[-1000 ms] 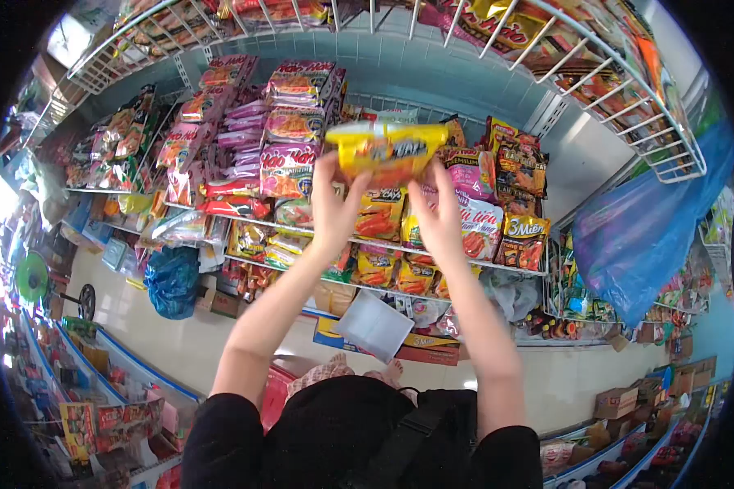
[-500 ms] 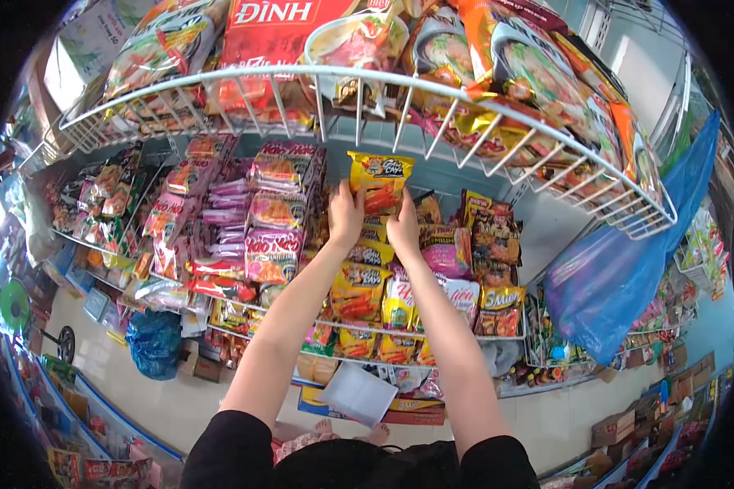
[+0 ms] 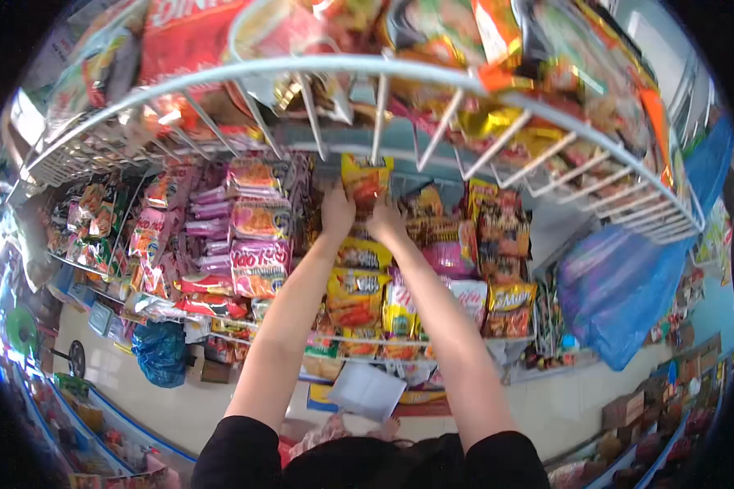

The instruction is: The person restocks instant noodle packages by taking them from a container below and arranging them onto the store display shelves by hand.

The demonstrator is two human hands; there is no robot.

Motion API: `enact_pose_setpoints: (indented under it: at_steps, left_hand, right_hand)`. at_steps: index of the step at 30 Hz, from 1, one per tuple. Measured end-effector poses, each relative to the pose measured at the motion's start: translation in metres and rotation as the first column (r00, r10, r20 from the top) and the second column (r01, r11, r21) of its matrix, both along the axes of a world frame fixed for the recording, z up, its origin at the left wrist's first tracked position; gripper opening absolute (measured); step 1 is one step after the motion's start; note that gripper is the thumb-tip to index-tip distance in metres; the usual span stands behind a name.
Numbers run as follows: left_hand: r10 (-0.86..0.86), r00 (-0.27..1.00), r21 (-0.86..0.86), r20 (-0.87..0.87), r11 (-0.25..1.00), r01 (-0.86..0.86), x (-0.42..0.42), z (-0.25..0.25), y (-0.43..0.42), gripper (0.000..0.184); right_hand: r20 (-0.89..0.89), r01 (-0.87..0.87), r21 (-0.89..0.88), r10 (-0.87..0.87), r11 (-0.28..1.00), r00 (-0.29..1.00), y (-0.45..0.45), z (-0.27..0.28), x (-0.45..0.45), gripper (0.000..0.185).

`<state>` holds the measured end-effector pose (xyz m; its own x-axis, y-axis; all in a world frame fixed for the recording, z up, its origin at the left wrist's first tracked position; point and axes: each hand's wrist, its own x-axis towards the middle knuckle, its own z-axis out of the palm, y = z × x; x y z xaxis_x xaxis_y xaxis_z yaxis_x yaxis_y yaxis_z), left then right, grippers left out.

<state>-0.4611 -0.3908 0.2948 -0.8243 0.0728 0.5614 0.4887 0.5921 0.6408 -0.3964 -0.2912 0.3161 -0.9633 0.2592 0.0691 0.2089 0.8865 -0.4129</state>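
A yellow noodle packet stands upright at the back of the middle shelf, just below the upper wire rack. My left hand is at its lower left side and my right hand at its lower right, so the packet is gripped between them. More yellow packets are stacked in front, below my hands. Pink noodle packets are piled to the left, and dark brown packets stand to the right. My fingertips are partly hidden behind the packet.
The upper wire rack, full of large packets, juts out close above my hands. A blue plastic bag hangs at the right. A blue bundle hangs low left. A white sheet lies below the shelves.
Both hands have carried the yellow packet from in front of the shelf to its back, under the upper rack. The view has shifted, and the rack now looms larger.
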Motion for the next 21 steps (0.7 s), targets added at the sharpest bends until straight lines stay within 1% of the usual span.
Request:
enact_pose_setpoints:
  at_steps: [1,2,3,4,5,6,7,8,9,10,11,12,13,14,15,16,17,18,20,21]
  left_hand:
    - [-0.019,0.998,0.012,-0.06,1.0,0.019,0.008,0.006,-0.002,0.027]
    - [-0.037,0.995,0.052,-0.092,0.998,0.042,0.025,0.023,-0.003,0.026]
    - [-0.161,0.987,0.077,-0.009,0.984,0.161,0.036,0.033,-0.007,0.025]
    - [-0.175,0.953,0.057,-0.246,0.979,0.194,0.059,0.046,-0.011,0.027]
    - [-0.16,0.968,0.225,-0.195,0.953,0.203,0.079,0.052,-0.009,0.03]
    - [-0.259,0.938,0.264,-0.228,0.911,0.316,0.111,0.073,-0.013,0.033]
    - [-0.295,0.935,0.287,-0.197,0.895,0.343,0.139,0.084,-0.012,0.033]
    - [-0.328,0.929,0.311,-0.17,0.877,0.367,0.163,0.085,-0.011,0.034]
    - [-0.378,0.909,0.256,-0.176,0.874,0.413,0.177,0.075,-0.012,0.033]
    - [-0.399,0.899,0.266,-0.183,0.86,0.436,0.206,0.075,-0.011,0.032]
    - [-0.431,0.882,0.289,-0.191,0.834,0.47,0.234,0.075,-0.01,0.03]
    - [-0.48,0.851,0.205,-0.215,0.829,0.52,0.252,0.064,-0.012,0.03]
    - [-0.538,0.838,0.215,-0.089,0.811,0.543,0.272,0.045,-0.013,0.032]
    - [-0.584,0.808,0.195,-0.075,0.786,0.586,0.295,0.032,-0.014,0.035]
    - [-0.664,0.747,0.203,-0.041,0.726,0.657,0.31,0.009,-0.013,0.037]
    - [-0.677,0.735,0.19,-0.042,0.717,0.671,0.328,-0.004,-0.009,0.037]
    - [-0.697,0.713,0.269,0.074,0.703,0.659,0.342,-0.024,-0.002,0.036]
    - [-0.711,0.685,0.288,0.161,0.698,0.656,0.351,-0.051,0.006,0.035]
    - [-0.721,0.59,0.326,0.363,0.692,0.644,0.361,-0.093,0.022,0.033]
    - [-0.703,0.595,0.246,0.389,0.702,0.669,0.36,-0.116,0.032,0.033]
  right_hand:
    - [-0.103,-0.028,-0.053,0.023,0.998,0.994,-0.002,0.003,0.004,0.069]
    - [-0.166,-0.122,-0.052,0.112,0.991,0.98,-0.001,0.009,0.011,0.069]
    - [-0.351,-0.196,-0.068,0.161,0.978,0.923,-0.002,0.015,0.022,0.062]
    - [-0.593,-0.37,-0.169,0.206,0.913,0.778,-0.002,0.023,0.034,0.054]
    - [-0.694,-0.452,-0.195,0.203,0.87,0.69,-0.009,0.044,0.062,0.051]
    - [-0.741,-0.531,-0.16,0.255,0.832,0.622,-0.011,0.057,0.089,0.051]
    - [-0.783,-0.607,-0.106,0.31,0.787,0.539,-0.007,0.067,0.112,0.052]
    - [-0.763,-0.649,-0.084,0.37,0.756,0.53,-0.002,0.069,0.132,0.051]
    - [-0.749,-0.641,-0.048,0.397,0.766,0.53,0.001,0.072,0.16,0.05]
    - [-0.735,-0.634,-0.005,0.427,0.773,0.526,0.004,0.073,0.187,0.049]
    - [-0.742,-0.62,0.006,0.418,0.785,0.523,0.008,0.065,0.21,0.049]
    - [-0.729,-0.613,0.025,0.434,0.79,0.53,0.017,0.05,0.235,0.048]
    - [-0.716,-0.587,0.064,0.447,0.807,0.537,0.023,0.034,0.259,0.049]
    - [-0.696,-0.556,0.1,0.457,0.825,0.553,0.029,0.018,0.284,0.046]
    - [-0.713,-0.56,0.097,0.45,0.823,0.538,0.035,-0.007,0.305,0.041]
    - [-0.691,-0.544,0.144,0.478,0.827,0.542,0.037,-0.017,0.323,0.037]
    - [-0.629,-0.52,0.161,0.493,0.839,0.601,0.044,-0.036,0.341,0.037]
    - [-0.629,-0.506,0.16,0.483,0.847,0.609,0.05,-0.056,0.355,0.037]
    - [-0.475,-0.427,-0.023,0.366,0.904,0.8,0.065,-0.096,0.376,0.039]
    - [-0.473,-0.418,-0.021,0.359,0.908,0.804,0.073,-0.112,0.38,0.039]
